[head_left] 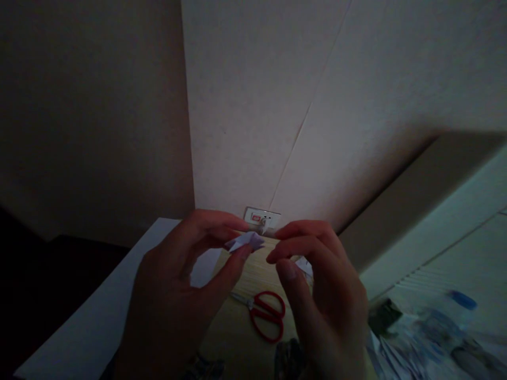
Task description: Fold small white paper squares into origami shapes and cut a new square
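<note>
Between the thumb and fingers of my left hand is a small folded piece of pale lilac paper with pointed ends. My right hand hovers just to the right, its thumb and fingers curved and apart, not touching the paper, with nothing visible in its grasp. Below and between both hands, a pair of scissors with red handles lies on the light wooden tabletop. The blades point left, partly behind my left hand.
A wall socket with a plug sits beyond the hands. A white sheet or board spans the left side. At lower right are a clear bottle with a blue cap, a dark green packet and loose papers.
</note>
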Available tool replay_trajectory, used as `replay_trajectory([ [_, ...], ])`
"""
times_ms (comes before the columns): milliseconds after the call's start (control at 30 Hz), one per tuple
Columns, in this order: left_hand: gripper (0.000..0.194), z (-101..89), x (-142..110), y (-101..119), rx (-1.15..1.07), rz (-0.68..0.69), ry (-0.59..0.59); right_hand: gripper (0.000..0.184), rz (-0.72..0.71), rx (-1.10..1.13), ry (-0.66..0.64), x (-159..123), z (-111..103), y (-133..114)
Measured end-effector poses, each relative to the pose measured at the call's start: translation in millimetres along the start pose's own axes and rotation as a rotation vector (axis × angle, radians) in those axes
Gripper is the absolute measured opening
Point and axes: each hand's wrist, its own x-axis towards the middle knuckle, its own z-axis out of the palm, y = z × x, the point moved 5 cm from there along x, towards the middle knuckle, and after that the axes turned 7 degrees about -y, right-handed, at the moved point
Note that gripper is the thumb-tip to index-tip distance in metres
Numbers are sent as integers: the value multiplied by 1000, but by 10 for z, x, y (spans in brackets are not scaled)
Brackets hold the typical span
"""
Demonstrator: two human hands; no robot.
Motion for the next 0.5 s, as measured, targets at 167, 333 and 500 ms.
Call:
replay_trajectory([
  [167, 12, 62, -104, 48, 191, 37, 18, 20, 65, 11, 51, 23, 31, 20],
  [333, 16, 121, -140, 96, 201, 102, 12, 18, 84, 63, 46, 47, 55, 61],
  [500, 16, 138, -104, 95, 158, 108, 9, 17, 84, 99, 31, 40, 48, 80],
])
